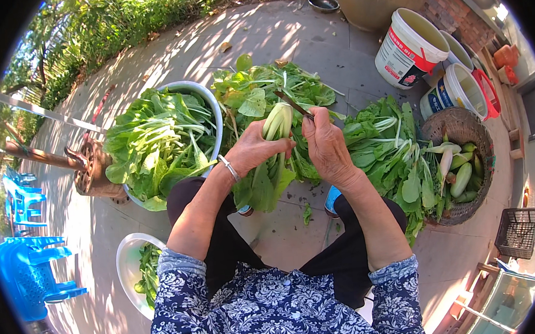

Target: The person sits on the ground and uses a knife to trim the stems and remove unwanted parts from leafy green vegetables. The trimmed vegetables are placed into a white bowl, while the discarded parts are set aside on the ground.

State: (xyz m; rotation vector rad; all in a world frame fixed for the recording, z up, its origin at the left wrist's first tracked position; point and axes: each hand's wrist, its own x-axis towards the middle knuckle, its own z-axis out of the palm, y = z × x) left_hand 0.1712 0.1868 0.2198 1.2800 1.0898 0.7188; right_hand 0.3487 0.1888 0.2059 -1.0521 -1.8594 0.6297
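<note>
My left hand (261,146), with a silver bangle at its wrist, grips a head of leafy greens (277,122), its pale stem end up and its leaves hanging down. In my right hand (323,140) is a small knife (293,102), its dark blade slanting up to the left just beyond the stem end. Behind both hands lies a heap of leaves (256,99) on the paving. A metal basin (216,110) piled with greens (155,137) stands at the left. More whole greens (381,146) lie to the right of my right hand.
A wicker basket (485,195) holds corn and long green vegetables (461,179). Plastic buckets (392,60) stand at the upper right. A white bowl (129,276) with leaves is at the lower left, near blue plastic stools (30,273). A rusty metal stand (95,173) adjoins the basin.
</note>
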